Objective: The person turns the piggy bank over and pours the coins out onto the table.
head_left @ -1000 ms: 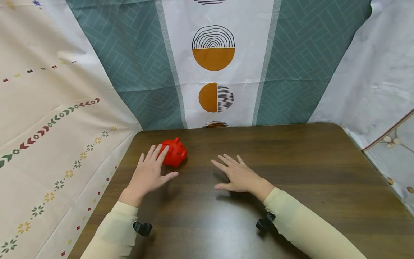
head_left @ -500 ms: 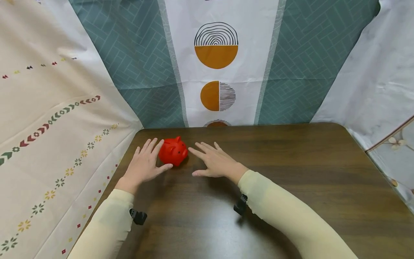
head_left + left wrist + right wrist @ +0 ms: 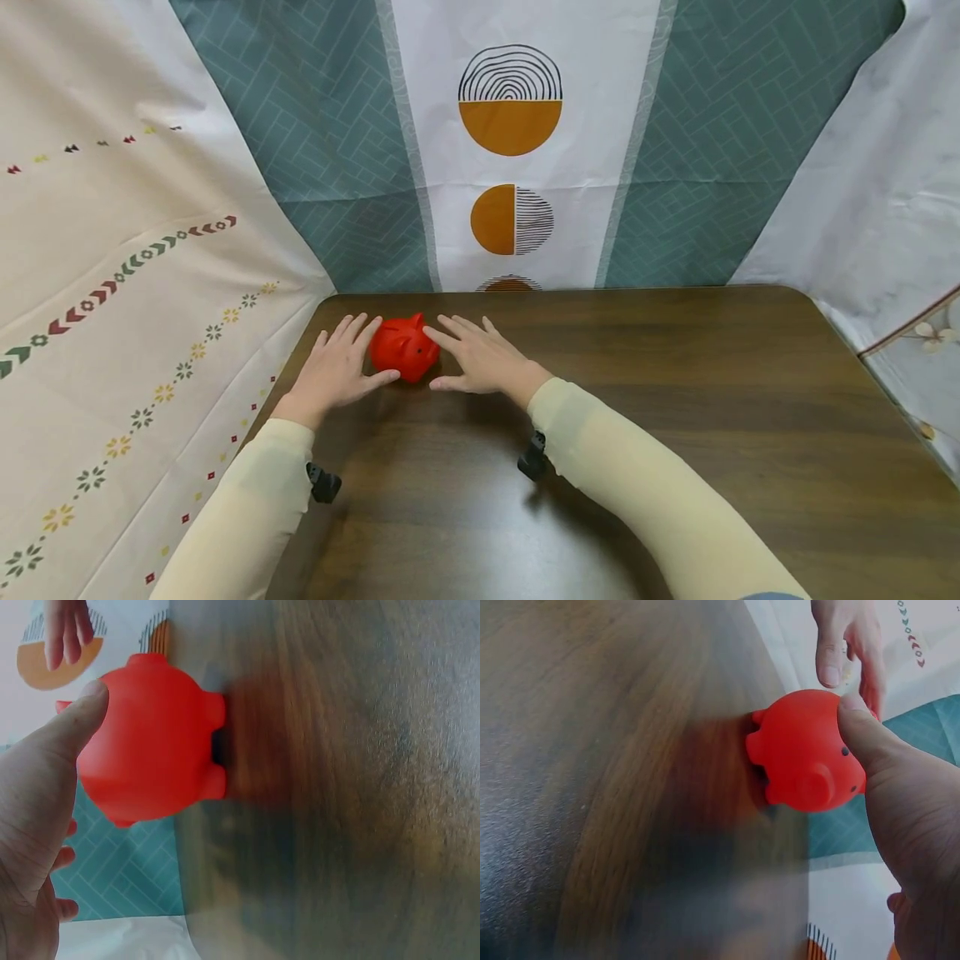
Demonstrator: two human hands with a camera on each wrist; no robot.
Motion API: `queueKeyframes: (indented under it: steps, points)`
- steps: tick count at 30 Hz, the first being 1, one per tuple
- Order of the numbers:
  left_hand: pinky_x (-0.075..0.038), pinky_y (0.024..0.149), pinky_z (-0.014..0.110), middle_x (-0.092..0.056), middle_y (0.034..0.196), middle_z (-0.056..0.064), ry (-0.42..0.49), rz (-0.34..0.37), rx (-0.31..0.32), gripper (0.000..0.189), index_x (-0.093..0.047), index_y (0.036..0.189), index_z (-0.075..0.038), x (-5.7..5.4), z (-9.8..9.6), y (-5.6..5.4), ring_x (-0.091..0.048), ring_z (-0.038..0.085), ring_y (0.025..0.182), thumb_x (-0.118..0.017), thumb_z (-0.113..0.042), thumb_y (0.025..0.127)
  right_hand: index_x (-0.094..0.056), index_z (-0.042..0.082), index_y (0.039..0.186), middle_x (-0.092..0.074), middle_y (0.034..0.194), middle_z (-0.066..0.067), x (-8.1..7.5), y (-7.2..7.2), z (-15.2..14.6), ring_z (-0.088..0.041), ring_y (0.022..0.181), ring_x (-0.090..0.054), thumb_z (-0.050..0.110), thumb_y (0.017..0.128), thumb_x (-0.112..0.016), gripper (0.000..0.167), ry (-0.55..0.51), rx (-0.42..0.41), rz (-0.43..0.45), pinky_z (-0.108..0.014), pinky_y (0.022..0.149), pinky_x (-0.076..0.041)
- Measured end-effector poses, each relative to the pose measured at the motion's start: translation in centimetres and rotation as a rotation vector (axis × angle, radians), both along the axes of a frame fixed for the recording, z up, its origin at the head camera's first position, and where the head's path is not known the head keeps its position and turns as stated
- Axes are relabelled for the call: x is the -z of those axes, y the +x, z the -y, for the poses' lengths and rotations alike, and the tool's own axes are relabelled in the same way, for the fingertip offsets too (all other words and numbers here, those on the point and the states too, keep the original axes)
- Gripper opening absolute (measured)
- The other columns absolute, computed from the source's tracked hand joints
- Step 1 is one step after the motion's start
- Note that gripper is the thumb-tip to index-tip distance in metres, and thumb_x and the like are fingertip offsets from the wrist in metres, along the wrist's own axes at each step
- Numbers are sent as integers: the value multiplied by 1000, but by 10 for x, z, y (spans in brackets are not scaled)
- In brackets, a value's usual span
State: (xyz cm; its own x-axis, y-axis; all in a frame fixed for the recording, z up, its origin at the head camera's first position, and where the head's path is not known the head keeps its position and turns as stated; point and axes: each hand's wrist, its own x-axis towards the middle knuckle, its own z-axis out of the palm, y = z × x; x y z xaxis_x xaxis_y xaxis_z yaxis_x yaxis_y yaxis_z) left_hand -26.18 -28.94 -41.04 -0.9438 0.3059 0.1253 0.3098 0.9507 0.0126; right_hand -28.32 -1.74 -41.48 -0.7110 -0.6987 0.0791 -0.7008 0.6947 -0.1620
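A red piggy bank (image 3: 403, 350) stands on its feet near the far left of the wooden table, its snout turned toward the right. On its left side is my left hand (image 3: 330, 367), fingers spread and straight, thumb pointing at the pig's front. My right hand (image 3: 483, 358) is on the other side, fingers extended, the index fingertip overlapping the pig's snout in the head view. In the left wrist view the piggy bank (image 3: 150, 739) appears behind the thumb. The right wrist view shows the piggy bank (image 3: 802, 750) between both hands. Whether any fingertip touches it, I cannot tell.
The brown wooden table (image 3: 637, 400) reaches to a hanging patterned cloth (image 3: 337, 167) at the back. A cream cloth (image 3: 150, 333) with embroidered rows borders the left side, and a pale cloth (image 3: 862, 208) borders the right. A small black camera sits at each wrist.
My right hand has moved left and away from me, from mid-table to beside the piggy bank. The left hand has shifted slightly left and forward. The piggy bank stays where it stood.
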Motion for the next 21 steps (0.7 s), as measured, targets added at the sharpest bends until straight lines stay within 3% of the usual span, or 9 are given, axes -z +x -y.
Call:
queueKeyframes:
  steps: [14, 21]
  points:
    - [-21, 107, 67, -30, 153, 18, -8, 17, 34, 98, -29, 151, -11, 3, 3, -11, -23, 38, 140, -59, -70, 79, -16, 31, 155, -17, 160, -1, 6, -15, 16, -25, 144, -20, 70, 83, -53, 89, -32, 17, 61, -59, 112, -18]
    - [-27, 105, 65, -33, 150, 17, 19, -15, 55, 96, -32, 150, -12, 5, -1, -14, -27, 36, 138, -64, -66, 77, -17, 31, 155, -16, 160, 2, 8, -22, 21, -24, 144, -19, 66, 83, -56, 89, -75, 30, 3, -59, 111, -20]
